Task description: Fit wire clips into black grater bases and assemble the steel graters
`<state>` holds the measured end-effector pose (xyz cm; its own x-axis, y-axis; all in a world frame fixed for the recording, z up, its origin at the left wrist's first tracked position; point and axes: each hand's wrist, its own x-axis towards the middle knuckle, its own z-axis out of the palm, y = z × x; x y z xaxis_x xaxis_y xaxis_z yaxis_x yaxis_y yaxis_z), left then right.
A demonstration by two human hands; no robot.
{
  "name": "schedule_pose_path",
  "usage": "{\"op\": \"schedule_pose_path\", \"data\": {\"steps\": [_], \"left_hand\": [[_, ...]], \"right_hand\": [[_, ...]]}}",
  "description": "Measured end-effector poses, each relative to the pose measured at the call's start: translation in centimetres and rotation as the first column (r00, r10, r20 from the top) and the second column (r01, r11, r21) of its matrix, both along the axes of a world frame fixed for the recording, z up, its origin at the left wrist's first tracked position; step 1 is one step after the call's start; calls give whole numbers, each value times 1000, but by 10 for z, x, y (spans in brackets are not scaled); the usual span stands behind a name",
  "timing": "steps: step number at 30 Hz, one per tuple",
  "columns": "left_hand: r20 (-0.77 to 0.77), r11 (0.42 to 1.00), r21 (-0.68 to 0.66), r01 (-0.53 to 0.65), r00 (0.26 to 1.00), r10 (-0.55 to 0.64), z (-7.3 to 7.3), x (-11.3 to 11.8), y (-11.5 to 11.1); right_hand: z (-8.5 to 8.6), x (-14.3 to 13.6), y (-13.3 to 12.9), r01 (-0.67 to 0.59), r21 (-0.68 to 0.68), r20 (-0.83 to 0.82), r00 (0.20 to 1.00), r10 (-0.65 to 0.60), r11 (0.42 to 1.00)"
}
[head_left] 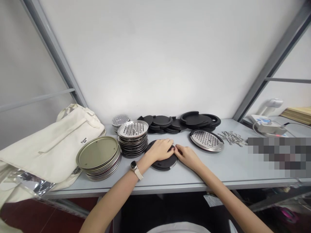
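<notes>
My left hand (pixel 162 149), with a watch on its wrist, lies over a round black plastic disc (pixel 163 164) on the table. Its fingers curl toward the disc's right edge and hold it down. At that same edge my right hand (pixel 186 156) is closed in a pinch, its fingertips meeting those of the left. A small shiny metal piece (pixel 173 145) shows between the fingertips; most of it is hidden. Just left of the disc stands a stack of round metal grater plates (pixel 133 130). To the right lies a grater plate in a black holder (pixel 206 140).
Green-topped round plates (pixel 98 152) are stacked at left beside a cream bag (pixel 55 139). More perforated plates (pixel 120 119) and several black discs (pixel 162 121) line the wall. Small metal clips (pixel 233 137) lie loose at right, near a grey box with cables (pixel 269 126).
</notes>
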<state>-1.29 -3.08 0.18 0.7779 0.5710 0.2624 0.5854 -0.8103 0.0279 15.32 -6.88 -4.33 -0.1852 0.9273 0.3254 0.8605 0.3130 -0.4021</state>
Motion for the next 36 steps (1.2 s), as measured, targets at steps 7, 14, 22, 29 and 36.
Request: {"op": "schedule_pose_path", "data": {"steps": [7,14,22,29,36], "left_hand": [[3,1000,2,6,1000,-6,0,0,1],[9,1000,11,1,1000,-1,-2,0,1],[-1,1000,-16,3,1000,-3,-1,0,1],[4,1000,4,10,1000,-10,-2,0,2],[2,1000,6,-1,1000,1,-1,1,1]], "right_hand": [[-2,1,1,7,-7,20,1000,-7,1000],[-2,1,0,8,-4,38,999,-8,1000],[-2,1,1,6,2,50,999,-6,1000],[-2,1,1,7,-8,43,999,-7,1000],[-1,1,0,8,-10,41,999,-8,1000]]}}
